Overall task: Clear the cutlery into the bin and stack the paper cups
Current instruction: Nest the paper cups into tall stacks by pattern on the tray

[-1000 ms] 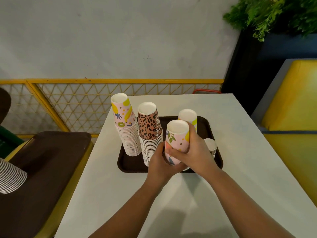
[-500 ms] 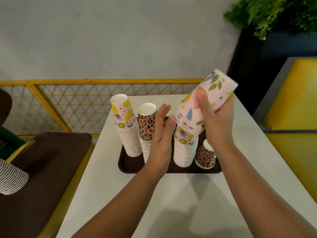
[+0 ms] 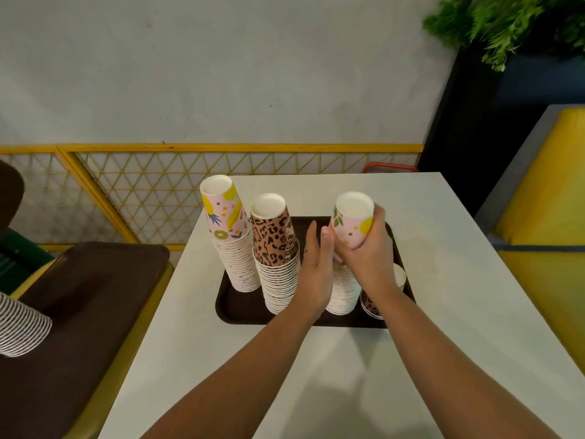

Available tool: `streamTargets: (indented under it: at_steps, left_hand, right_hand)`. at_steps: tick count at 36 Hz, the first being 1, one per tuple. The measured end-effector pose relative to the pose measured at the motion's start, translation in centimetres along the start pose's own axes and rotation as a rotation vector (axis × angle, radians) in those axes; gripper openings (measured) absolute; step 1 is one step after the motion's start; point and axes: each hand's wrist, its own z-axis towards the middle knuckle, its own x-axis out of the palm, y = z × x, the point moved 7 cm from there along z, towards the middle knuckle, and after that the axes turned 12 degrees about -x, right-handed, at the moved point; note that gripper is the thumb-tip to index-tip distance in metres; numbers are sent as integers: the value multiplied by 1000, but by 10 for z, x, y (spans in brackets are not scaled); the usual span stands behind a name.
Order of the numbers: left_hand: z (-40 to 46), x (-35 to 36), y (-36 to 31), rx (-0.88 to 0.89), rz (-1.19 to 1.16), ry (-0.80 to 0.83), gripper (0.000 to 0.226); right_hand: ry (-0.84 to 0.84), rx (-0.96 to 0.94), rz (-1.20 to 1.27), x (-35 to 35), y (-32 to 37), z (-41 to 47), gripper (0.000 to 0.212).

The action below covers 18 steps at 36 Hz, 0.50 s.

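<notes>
A dark brown tray (image 3: 240, 308) on the white table (image 3: 443, 280) carries upside-down stacks of paper cups. A pink fruit-print stack (image 3: 229, 236) stands at the left, a leopard-print stack (image 3: 275, 258) beside it. My right hand (image 3: 367, 251) grips the top of a third pink stack (image 3: 349, 221), whose lower cups (image 3: 343, 293) show under my wrist. My left hand (image 3: 316, 264) lies flat against that stack's left side, fingers straight. A short leopard-print stack (image 3: 372, 304) sits at the tray's right end, partly hidden by my right arm. No cutlery is visible.
A brown lidded bin (image 3: 79, 312) with a yellow body stands to the left of the table. A striped stack of cups (image 3: 19, 327) pokes in at the far left. Behind runs a yellow lattice fence (image 3: 158, 191); a yellow bench (image 3: 550, 223) is to the right.
My right hand lifted a batch of pink cups, tilted it over the stack on the tray, and has now brought it down upright onto that stack. My left hand moved beside the stack.
</notes>
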Motion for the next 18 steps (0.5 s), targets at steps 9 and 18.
streamTargets:
  at_steps: [9, 18]
  left_hand:
    - [-7, -2, 10, 18, 86, -89, 64]
    - [-64, -48, -29, 445, 49, -368, 55]
  right_hand:
    - [51, 13, 25, 5, -7, -2, 76]
    - [-236, -327, 82, -19, 68, -8, 70]
